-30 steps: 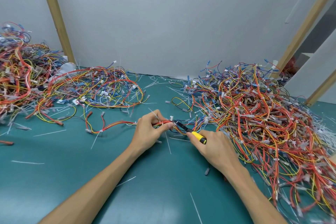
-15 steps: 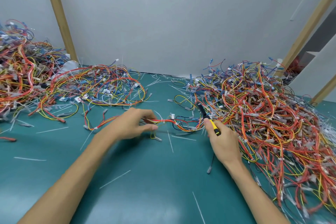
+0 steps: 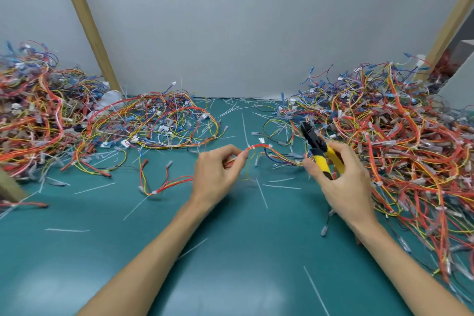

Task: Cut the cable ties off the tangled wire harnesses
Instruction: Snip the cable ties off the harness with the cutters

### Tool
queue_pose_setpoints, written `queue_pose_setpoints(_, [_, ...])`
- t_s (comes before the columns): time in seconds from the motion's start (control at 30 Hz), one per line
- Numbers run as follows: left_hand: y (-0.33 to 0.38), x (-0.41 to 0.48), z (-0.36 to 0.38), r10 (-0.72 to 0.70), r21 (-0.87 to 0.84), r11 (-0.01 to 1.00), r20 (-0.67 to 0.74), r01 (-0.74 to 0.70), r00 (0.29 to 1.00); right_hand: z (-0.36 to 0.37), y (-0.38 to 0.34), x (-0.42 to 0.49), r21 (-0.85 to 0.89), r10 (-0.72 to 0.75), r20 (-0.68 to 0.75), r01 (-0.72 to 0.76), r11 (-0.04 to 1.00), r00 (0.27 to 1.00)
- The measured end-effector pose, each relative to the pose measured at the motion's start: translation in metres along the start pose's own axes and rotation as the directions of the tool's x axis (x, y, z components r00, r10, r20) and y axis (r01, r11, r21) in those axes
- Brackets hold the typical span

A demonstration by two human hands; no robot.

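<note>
A: What is different from half a second ago?

B: The harness (image 3: 259, 147) now rises in a small arch between the hands; before, it was flatter. The cutters (image 3: 319, 151) are now tipped up, with the black head pointing to the upper left.

A: What do the hands hold?

B: The left hand (image 3: 216, 174), at the centre of the frame, pinches the harness between thumb and finger. The right hand (image 3: 343, 182) has its fingers curled around the yellow handles of the cutters.

A: And where is the harness?

B: Just above the green table (image 3: 230, 251), with a white tie (image 3: 252, 148) on its arch. Its right end goes toward the big pile (image 3: 397, 141) at the right of the frame. Cut tie pieces (image 3: 261, 192) lie under the hands.
</note>
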State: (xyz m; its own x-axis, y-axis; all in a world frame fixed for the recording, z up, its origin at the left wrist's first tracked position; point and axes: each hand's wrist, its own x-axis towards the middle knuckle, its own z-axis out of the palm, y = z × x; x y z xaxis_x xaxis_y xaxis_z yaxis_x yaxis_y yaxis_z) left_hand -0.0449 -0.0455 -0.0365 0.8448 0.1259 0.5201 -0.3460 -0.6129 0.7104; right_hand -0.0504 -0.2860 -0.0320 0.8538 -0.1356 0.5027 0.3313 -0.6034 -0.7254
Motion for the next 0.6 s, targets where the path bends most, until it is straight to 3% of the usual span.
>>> queue_pose_setpoints(0.1, [-0.009,-0.006,0.004,0.012,0.010,1.000,0.042,-0.012,0.999,0.001,-0.006,-0.001,0.270,0.101,0.100,-0.125,0.955,0.990])
queue_pose_setpoints(0.2, [-0.012,-0.005,0.006,0.003,-0.005,1.000,0.060,-0.002,0.998,0.001,-0.013,-0.003,0.513,0.254,0.267,-0.360,0.780,0.930])
queue_pose_setpoints(0.3, [-0.008,-0.005,0.007,-0.045,-0.057,0.997,0.136,0.053,0.990,0.005,-0.014,-0.004,0.619,0.312,0.413,-0.515,0.593,0.856])
queue_pose_setpoints(0.4, [-0.003,-0.004,0.004,-0.184,-0.259,0.927,0.310,0.269,0.933,0.009,-0.012,-0.004,0.622,0.343,0.528,-0.629,0.466,0.777])
queue_pose_setpoints(0.5, [0.004,-0.002,0.001,-0.255,-0.363,0.803,0.506,0.472,0.824,0.010,-0.011,-0.002,0.530,0.375,0.596,-0.698,0.481,0.710])
queue_pose_setpoints(0.6, [0.010,0.001,-0.003,-0.230,-0.413,0.680,0.664,0.606,0.711,0.014,-0.007,0.000,0.470,0.366,0.591,-0.676,0.568,0.719])
